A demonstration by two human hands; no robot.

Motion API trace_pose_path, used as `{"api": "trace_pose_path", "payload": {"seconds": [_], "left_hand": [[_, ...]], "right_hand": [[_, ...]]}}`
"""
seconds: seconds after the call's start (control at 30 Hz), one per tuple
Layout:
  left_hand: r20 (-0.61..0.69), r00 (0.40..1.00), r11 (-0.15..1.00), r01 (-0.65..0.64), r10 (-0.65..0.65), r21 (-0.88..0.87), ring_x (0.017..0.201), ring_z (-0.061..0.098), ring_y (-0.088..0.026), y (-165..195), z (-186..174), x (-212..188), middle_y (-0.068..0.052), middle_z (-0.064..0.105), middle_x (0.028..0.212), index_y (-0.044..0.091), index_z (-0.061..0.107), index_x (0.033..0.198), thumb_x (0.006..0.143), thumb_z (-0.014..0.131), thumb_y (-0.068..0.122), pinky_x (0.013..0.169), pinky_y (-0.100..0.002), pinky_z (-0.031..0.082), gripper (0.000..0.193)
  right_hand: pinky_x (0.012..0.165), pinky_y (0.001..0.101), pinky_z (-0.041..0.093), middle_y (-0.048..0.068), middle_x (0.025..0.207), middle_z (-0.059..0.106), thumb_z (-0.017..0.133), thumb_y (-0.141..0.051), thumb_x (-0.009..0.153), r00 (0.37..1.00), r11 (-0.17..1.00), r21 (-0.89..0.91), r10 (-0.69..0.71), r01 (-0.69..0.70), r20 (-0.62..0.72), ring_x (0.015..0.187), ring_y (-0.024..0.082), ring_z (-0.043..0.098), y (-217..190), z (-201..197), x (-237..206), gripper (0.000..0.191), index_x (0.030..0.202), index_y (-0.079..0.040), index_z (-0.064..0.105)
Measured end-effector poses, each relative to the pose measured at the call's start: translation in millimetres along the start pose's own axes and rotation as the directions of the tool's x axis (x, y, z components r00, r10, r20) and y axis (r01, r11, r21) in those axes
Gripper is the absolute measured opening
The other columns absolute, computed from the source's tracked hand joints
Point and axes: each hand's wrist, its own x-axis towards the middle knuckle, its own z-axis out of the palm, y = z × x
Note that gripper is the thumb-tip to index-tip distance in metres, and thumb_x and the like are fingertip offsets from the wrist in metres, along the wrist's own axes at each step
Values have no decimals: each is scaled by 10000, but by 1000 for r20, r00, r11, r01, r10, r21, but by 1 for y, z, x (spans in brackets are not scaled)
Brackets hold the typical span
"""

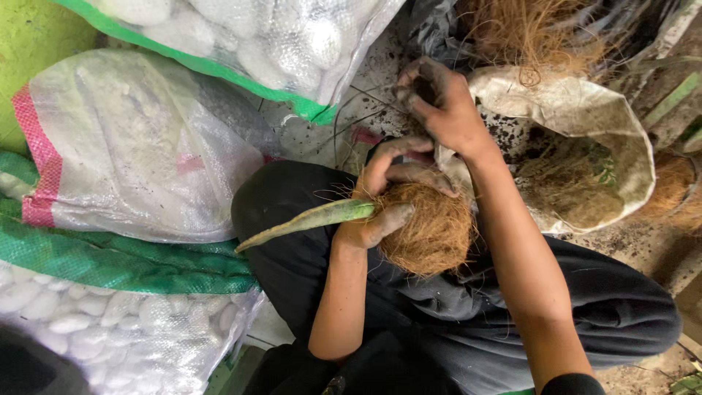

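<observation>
My left hand (387, 197) grips a ball of brown coconut fibre (431, 230) wrapped round the base of a green plant, whose long leaf (307, 222) sticks out to the left. The bundle rests over my lap in dark trousers. My right hand (439, 102), dirty with soil, reaches forward just above the ball, its fingers curled and pinching some dark fibre strands. Both forearms are bare.
A dirty white sack (585, 117) holding loose fibre lies open at right, with more brown fibre (534, 33) behind it. Woven plastic sacks of white pebbles (139, 146) are piled at left and top (256, 36). The soil-strewn floor (365, 102) shows between them.
</observation>
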Motion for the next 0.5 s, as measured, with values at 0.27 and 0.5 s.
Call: {"api": "trace_pose_path", "payload": {"seconds": [0.27,0.5], "left_hand": [[-110,990,996,85,-84,1,1014,769,-268,25,17,17,-175,760,1121,113,20,1697,916,697,341,1189,-439,518,1058],[-20,993,988,115,-118,-102,1072,753,-271,15,20,19,-123,699,1227,142,171,1600,933,707,327,1063,-460,608,875]], "right_hand": [[865,303,568,37,1026,662,654,-2,1040,967,887,415,249,-202,-60,927,129,641,-43,-20,-28,80,1096,-30,603],[828,284,588,57,1015,695,667,-12,1002,999,932,359,45,-46,12,900,116,662,-62,-34,-52,37,1018,-39,647]]}}
